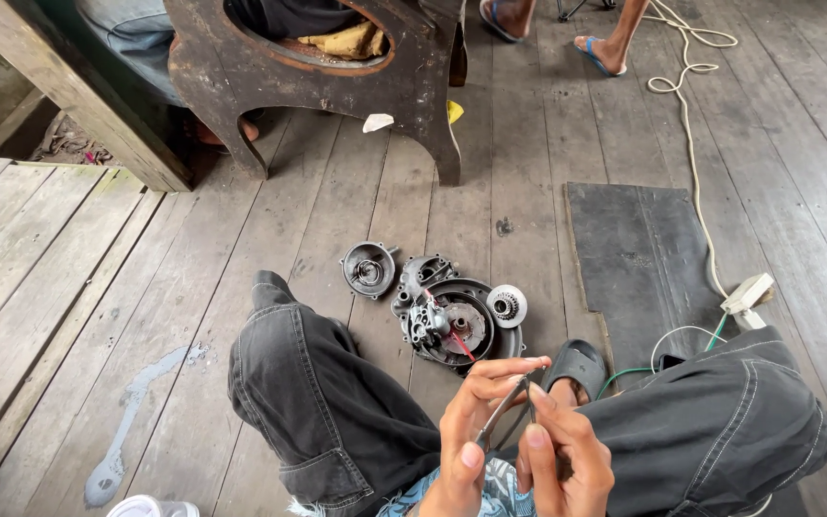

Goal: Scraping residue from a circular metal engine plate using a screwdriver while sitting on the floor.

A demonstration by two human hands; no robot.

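My left hand [471,421] and my right hand [567,455] are raised together between my knees, both pinching a thin grey metal strip [502,414] that runs slanted between the fingers. On the wooden floor just beyond them lies a dark round engine cover [447,321] with a small metal part and a red wire on top. A round grey housing [368,269] rests to its left and a small white toothed disc [506,305] to its right.
A dark wooden chair [337,86] stands ahead, with another person's sandalled feet [597,53] beyond it. A black rubber mat [643,268] lies at right, next to a white cord [691,144] and a white plug block [748,297]. A wet patch [136,402] marks the boards at left.
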